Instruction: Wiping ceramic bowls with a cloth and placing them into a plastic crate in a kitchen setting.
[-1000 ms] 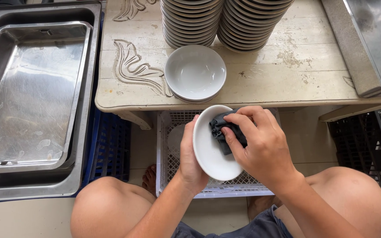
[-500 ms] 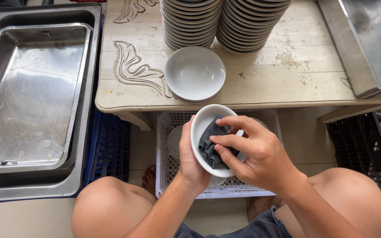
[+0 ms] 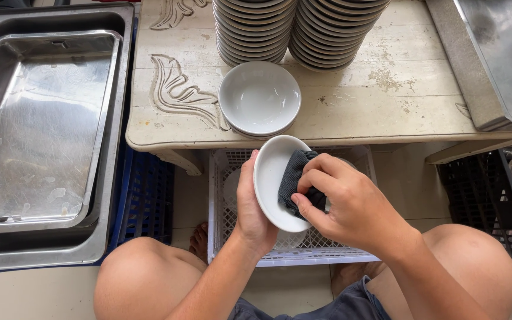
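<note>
My left hand [image 3: 253, 207] grips a small white bowl [image 3: 272, 178] by its rim and back, tilted on edge above the white crate. My right hand [image 3: 340, 198] presses a dark grey cloth [image 3: 296, 178] into the bowl's inside. On the table edge just above sits a short stack of white bowls [image 3: 260, 98], open side up. Behind it stand two tall stacks of white bowls [image 3: 255, 26], with the second tall stack [image 3: 339, 26] to the right.
A white plastic crate [image 3: 223, 201] with more dishes sits on the floor between my knees. Stacked steel trays [image 3: 34, 124] lie to the left over a blue crate [image 3: 143, 195]. More steel trays [image 3: 505, 53] are at the right, above a black crate [image 3: 481, 195].
My right hand has slid the cloth from the upper part of the bowl down into its middle. The bowl has turned slightly in my left hand.
</note>
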